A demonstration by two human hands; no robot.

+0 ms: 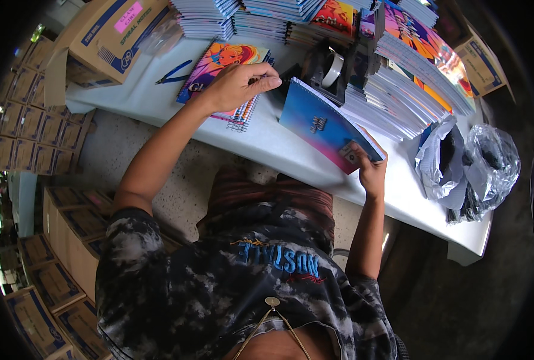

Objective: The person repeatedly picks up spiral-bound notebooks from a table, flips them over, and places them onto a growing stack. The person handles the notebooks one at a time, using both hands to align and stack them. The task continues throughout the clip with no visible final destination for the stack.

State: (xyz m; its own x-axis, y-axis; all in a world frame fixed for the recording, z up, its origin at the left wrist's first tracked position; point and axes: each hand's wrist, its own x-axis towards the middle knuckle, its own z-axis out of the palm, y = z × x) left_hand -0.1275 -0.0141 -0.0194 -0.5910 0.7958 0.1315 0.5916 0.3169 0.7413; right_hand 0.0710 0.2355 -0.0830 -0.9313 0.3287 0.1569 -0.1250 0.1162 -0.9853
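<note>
My right hand [370, 168] grips a blue-to-pink notebook [315, 120] by its lower right corner, thumb on the cover. The notebook is tilted above the table's front part, its bound edge facing away from me. Close to its far left corner is my left hand [243, 86], fingers curled together in a pinch; whatever they hold is too small to make out. Beneath that hand lies a small pile of spiral notebooks [204, 65] with a colourful illustrated cover, wire coils showing at its right side. Blue-handled pliers [174, 73] rest to the left of the pile.
Tall stacks of notebooks [399, 99] fill the back and right of the white table [219, 135]. A black tape dispenser [333, 72] stands behind the held notebook. Crumpled plastic bags [486, 162] sit at the right end. An open carton [108, 45] occupies the left end; more cartons [33, 114] are piled beyond.
</note>
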